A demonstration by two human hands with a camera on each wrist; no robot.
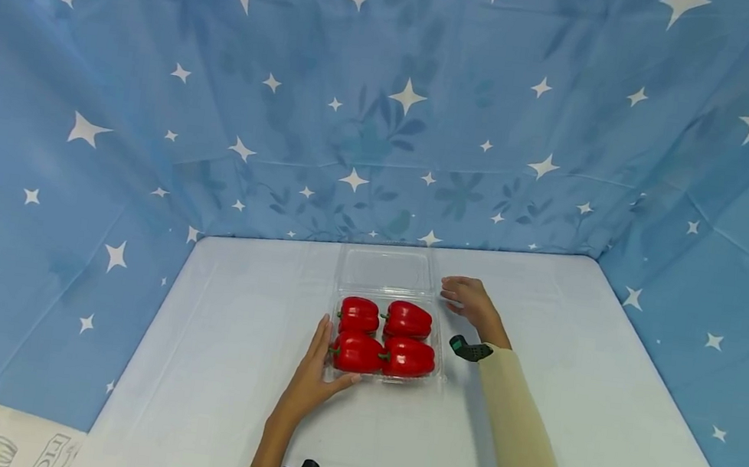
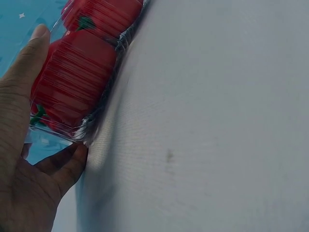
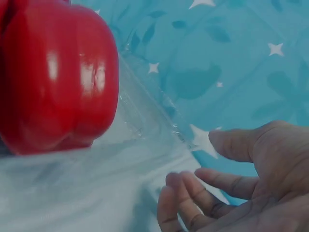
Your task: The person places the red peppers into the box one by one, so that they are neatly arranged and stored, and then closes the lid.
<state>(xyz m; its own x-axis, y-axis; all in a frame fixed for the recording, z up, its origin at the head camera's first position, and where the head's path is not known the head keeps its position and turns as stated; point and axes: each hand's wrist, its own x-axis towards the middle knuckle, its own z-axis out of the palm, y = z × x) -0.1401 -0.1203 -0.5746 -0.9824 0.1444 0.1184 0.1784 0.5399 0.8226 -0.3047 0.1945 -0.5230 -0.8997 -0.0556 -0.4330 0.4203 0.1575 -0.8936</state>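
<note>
Several red bell peppers (image 1: 409,319) with green stems sit in two rows in a clear plastic clamshell box (image 1: 439,364). Its transparent lid (image 1: 387,269) lies folded back behind the peppers. My left hand (image 1: 306,389) rests at the box's front left corner, long fingers straight along the left side and thumb along the front wall. In the left wrist view, the bell peppers (image 2: 77,72) show through the ribbed plastic beside that hand. My right hand (image 1: 469,300) is right of the hinge side, fingers loosely bent around nothing, near the lid's right edge in the right wrist view.
A white-covered table (image 1: 230,340) holds the box near its middle. Blue curtains with white stars (image 1: 407,97) stand behind and on both sides. A black wrist device (image 1: 469,349) is strapped on each arm, and the sleeves are pale yellow.
</note>
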